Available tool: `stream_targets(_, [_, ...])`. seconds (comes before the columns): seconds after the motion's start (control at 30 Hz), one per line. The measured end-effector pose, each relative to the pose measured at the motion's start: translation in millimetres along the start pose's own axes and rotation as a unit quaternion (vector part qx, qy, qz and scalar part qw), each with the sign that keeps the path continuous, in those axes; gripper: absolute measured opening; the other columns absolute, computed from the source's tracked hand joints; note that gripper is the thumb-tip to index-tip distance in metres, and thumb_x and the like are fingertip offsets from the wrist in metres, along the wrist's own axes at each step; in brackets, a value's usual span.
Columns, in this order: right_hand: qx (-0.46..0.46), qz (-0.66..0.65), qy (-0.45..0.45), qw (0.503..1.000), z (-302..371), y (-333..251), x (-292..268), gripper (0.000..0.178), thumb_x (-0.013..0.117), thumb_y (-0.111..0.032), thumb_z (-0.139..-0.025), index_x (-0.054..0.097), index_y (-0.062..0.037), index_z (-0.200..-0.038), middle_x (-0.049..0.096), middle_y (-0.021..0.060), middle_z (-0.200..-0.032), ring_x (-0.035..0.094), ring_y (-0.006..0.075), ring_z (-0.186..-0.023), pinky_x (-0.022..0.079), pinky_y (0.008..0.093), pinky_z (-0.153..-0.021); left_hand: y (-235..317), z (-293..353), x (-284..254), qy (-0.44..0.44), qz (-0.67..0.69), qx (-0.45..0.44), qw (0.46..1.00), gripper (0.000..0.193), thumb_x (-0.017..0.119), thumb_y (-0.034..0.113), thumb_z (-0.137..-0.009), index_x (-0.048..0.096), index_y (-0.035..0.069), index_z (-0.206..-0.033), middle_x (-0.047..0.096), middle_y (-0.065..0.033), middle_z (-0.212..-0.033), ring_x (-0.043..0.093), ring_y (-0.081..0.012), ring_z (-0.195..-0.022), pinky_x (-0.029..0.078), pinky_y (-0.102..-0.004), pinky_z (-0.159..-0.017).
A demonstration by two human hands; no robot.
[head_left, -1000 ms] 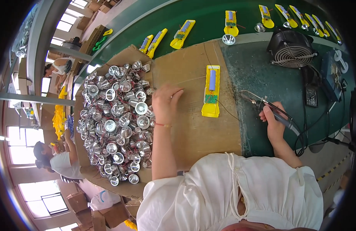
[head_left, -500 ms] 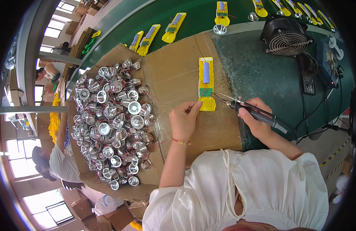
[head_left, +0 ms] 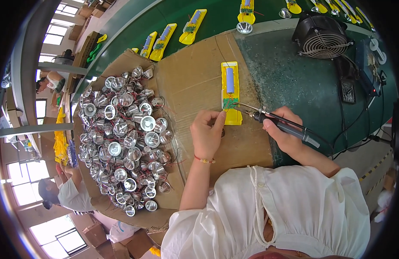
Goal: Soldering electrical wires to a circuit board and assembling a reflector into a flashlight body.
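A yellow torch housing (head_left: 233, 116) lies on a cardboard sheet (head_left: 186, 82) in front of me. A lilac cylindrical battery (head_left: 230, 80) and a small green circuit board (head_left: 230, 103) with thin wires sit inside it. My right hand (head_left: 283, 129) is closed round a soldering iron (head_left: 290, 129), and the iron's bent tip is at the board. At the board's lower left edge my left hand (head_left: 208, 131) pinches thumb against fingers. Whatever they hold is too small to tell. Something dark and rounded, partly hidden, shows beside those fingers.
Silvery reflectors (head_left: 130, 140) with red wires are heaped in a cardboard box at left. Several yellow housings (head_left: 193, 26) line the green surface beyond. A black fan (head_left: 322, 39) and a blue soldering station (head_left: 367, 69) stand at right, cables trailing. People work farther left.
The iron's tip has shifted slightly left over the board. My left hand stays at the housing's edge. The view has moved a little, and a person at far left has raised their hands.
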State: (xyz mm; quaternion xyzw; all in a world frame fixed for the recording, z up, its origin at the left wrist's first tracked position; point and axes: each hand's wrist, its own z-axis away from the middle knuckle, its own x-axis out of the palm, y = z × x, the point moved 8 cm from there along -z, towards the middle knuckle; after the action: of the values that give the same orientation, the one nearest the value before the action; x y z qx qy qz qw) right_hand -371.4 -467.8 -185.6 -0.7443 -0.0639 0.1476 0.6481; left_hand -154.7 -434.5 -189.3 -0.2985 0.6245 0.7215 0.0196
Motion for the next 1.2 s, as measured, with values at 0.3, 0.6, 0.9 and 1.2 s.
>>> stream_targets(0.3, [-0.003,-0.074,0.078,0.994,3,-7,-11,0.012,0.062,-0.009,-0.080,0.054,-0.0006,-0.082,0.062,0.0054,-0.067,0.057,0.0076,-0.059,0.045,0.0220,-0.053,-3,-3,1,-0.005,0.006,0.001,1.000,0.014,0.066,0.010,-0.078,0.063,-0.003,-0.076,0.056,-0.0085,-0.071,0.056,-0.0130,-0.058,0.044,-0.0247,-0.054])
stream_targets(0.6, [0.027,-0.087,0.044,0.995,3,1,-4,0.013,0.062,-0.009,-0.081,0.053,0.0000,-0.083,0.061,0.0075,-0.069,0.058,0.0095,-0.061,0.047,0.0223,-0.056,-1,-4,1,-0.015,-0.017,-0.002,1.000,0.016,0.066,0.012,-0.078,0.063,-0.003,-0.073,0.055,-0.0085,-0.068,0.054,-0.0129,-0.055,0.042,-0.0253,-0.051])
stream_targets(0.9, [0.049,-0.114,0.055,0.991,-4,6,3,0.011,0.064,-0.008,-0.079,0.056,-0.0015,-0.083,0.062,0.0048,-0.069,0.057,0.0071,-0.061,0.045,0.0208,-0.055,6,-13,8,-0.092,-0.045,0.044,0.994,0.014,0.067,0.011,-0.074,0.064,-0.002,-0.070,0.055,-0.0083,-0.069,0.052,-0.0140,-0.055,0.041,-0.0263,-0.051])
stream_targets(1.2, [0.064,-0.106,0.035,0.992,-4,12,6,0.012,0.062,-0.008,-0.080,0.053,-0.0003,-0.083,0.061,0.0067,-0.069,0.057,0.0085,-0.061,0.047,0.0217,-0.055,4,-13,10,-0.092,-0.027,0.030,0.995,0.015,0.066,0.011,-0.075,0.063,-0.002,-0.068,0.055,-0.0086,-0.070,0.052,-0.0145,-0.055,0.041,-0.0265,-0.051])
